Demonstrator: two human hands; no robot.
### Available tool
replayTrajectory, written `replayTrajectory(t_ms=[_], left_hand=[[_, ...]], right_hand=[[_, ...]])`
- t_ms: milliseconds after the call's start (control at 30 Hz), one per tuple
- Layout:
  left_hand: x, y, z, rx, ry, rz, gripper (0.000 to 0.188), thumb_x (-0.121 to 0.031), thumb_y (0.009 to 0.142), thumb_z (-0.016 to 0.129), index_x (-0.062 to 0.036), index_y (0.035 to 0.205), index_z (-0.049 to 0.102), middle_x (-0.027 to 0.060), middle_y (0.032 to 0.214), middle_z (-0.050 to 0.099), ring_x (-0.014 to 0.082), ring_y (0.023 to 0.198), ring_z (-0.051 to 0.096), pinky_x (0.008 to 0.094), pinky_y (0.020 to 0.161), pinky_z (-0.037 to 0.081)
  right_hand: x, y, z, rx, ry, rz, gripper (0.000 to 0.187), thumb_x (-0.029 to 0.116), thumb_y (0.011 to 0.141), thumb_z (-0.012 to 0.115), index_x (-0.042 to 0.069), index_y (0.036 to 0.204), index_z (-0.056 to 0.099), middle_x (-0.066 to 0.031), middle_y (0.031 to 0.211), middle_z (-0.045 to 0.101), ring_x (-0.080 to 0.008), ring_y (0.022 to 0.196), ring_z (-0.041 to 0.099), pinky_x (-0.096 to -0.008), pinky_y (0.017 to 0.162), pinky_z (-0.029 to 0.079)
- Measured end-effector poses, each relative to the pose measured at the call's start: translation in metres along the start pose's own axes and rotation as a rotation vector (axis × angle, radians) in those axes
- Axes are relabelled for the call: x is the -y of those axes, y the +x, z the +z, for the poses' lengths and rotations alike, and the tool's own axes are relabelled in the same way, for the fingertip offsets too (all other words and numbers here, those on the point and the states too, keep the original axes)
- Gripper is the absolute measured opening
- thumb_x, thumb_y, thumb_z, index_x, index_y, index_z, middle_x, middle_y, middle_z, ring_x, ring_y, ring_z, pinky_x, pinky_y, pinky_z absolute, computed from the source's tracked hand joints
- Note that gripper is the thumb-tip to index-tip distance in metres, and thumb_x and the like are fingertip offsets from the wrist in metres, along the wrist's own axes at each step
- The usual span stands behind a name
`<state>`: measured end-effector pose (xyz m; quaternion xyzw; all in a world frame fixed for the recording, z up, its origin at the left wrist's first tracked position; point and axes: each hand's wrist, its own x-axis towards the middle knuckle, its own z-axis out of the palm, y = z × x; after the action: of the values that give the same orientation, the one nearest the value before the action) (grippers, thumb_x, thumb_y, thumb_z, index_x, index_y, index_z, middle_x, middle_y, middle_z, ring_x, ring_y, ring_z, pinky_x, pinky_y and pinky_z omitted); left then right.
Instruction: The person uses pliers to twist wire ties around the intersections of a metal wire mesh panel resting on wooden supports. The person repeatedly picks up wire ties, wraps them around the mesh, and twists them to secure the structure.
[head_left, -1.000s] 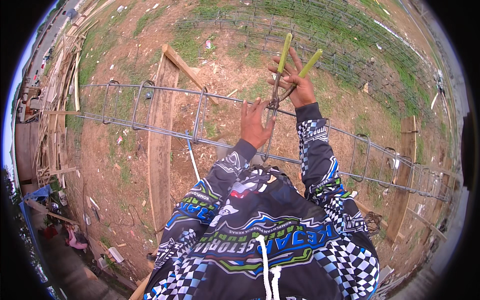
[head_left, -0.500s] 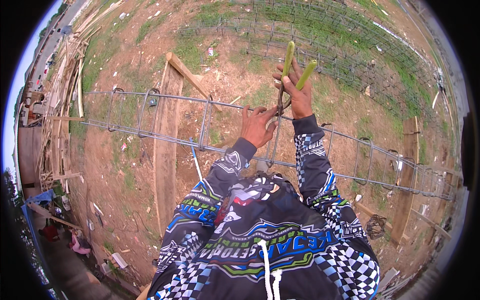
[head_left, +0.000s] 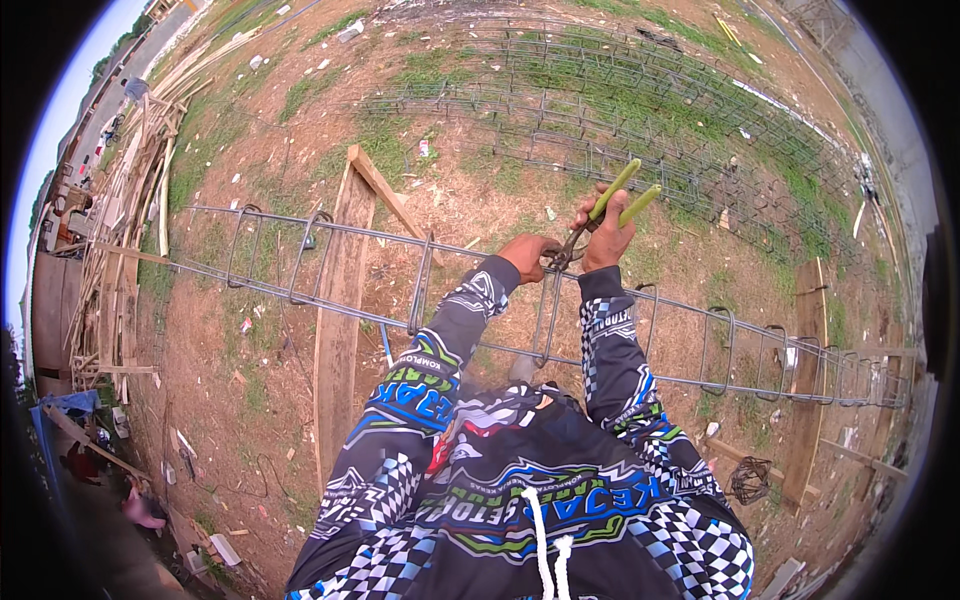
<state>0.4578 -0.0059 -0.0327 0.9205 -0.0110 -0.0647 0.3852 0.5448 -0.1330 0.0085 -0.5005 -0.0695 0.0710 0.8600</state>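
Far L, a timber pile stacked by the rim, edges bent by the lens; below it a blue tarp, and near that a pink shape in shadow, too blurred to make out. Moving R: a long wooden board under the rebar frame, its near end lost behind the L sleeve. Frame runs L to R across the whole view, parallel bars w/ rectangular stirrups, lower bar partly hidden by that same sleeve, far R end too small to follow. Now mid-view: L hand at the upper bar, right beside the pincers' head, fingers curled but tips out of sight, so can't tell if they grip bar, tool or nothing. Pincers w/ yellow-green handles, head down at the upper bar nr a stirrup; jaws dark, bite unclear. R hand just R of that, fingers wrapped round the handles, partly hidden by them. Beyond, more rebar cages on the grass, bars blurring together. Far R, a tangled wire bundle, then another board under the frame.
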Motion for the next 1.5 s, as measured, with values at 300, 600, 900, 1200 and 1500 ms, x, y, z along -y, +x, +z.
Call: replayTrajectory(t_ms=[300,600,900,1200,1500], left_hand=[[-0.001,-0.005,0.010,-0.111,-0.123,0.096,0.088,0.003,0.065,0.068,-0.0151,0.143,0.033,0.0190,0.105,0.069,0.0400,0.097,0.065,0.0451,0.081,0.052],[-0.001,-0.004,0.014,-0.168,-0.107,0.040,0.066,0.003,0.063,0.068,-0.0077,0.125,0.047,0.0170,0.091,0.069,0.0385,0.088,0.066,0.0437,0.075,0.052],[0.002,0.005,0.018,-0.130,-0.153,0.009,0.084,0.005,0.060,0.067,-0.0080,0.138,0.038,0.0182,0.092,0.071,0.0348,0.089,0.069,0.0402,0.078,0.054],[0.000,0.001,0.017,-0.135,-0.208,-0.067,0.107,0.004,0.057,0.071,-0.0087,0.150,0.020,0.0197,0.081,0.069,0.0359,0.079,0.068,0.0428,0.071,0.054],[0.012,0.014,0.031,-0.243,-0.210,-0.010,0.100,0.001,0.056,0.076,-0.0029,0.144,0.031,0.0184,0.073,0.067,0.0342,0.071,0.068,0.0410,0.062,0.052]], right_hand=[[0.002,-0.001,0.005,-0.048,-0.015,-0.039,0.050,0.046,0.099,0.049,-0.001,0.114,0.053,-0.0051,0.072,0.057,-0.0129,0.057,0.057,-0.0282,0.050,0.050],[-0.003,-0.021,0.011,-0.087,-0.083,-0.186,0.045,0.042,0.100,0.049,-0.001,0.114,0.053,-0.0046,0.075,0.058,-0.0110,0.057,0.055,-0.0266,0.051,0.050],[-0.038,0.059,0.000,-0.303,-0.404,0.217,0.044,0.044,0.097,0.054,0.001,0.088,0.052,-0.0059,0.059,0.051,-0.0160,0.040,0.049,-0.0318,0.035,0.042],[-0.021,0.013,0.018,-0.215,-0.263,0.025,0.040,0.044,0.099,0.052,0.004,0.093,0.054,-0.0001,0.060,0.046,-0.0089,0.042,0.044,-0.0245,0.036,0.036],[-0.009,0.008,0.026,-0.152,-0.225,0.003,0.039,0.044,0.099,0.051,0.005,0.091,0.052,0.0001,0.063,0.046,-0.0084,0.047,0.045,-0.0231,0.039,0.037]])
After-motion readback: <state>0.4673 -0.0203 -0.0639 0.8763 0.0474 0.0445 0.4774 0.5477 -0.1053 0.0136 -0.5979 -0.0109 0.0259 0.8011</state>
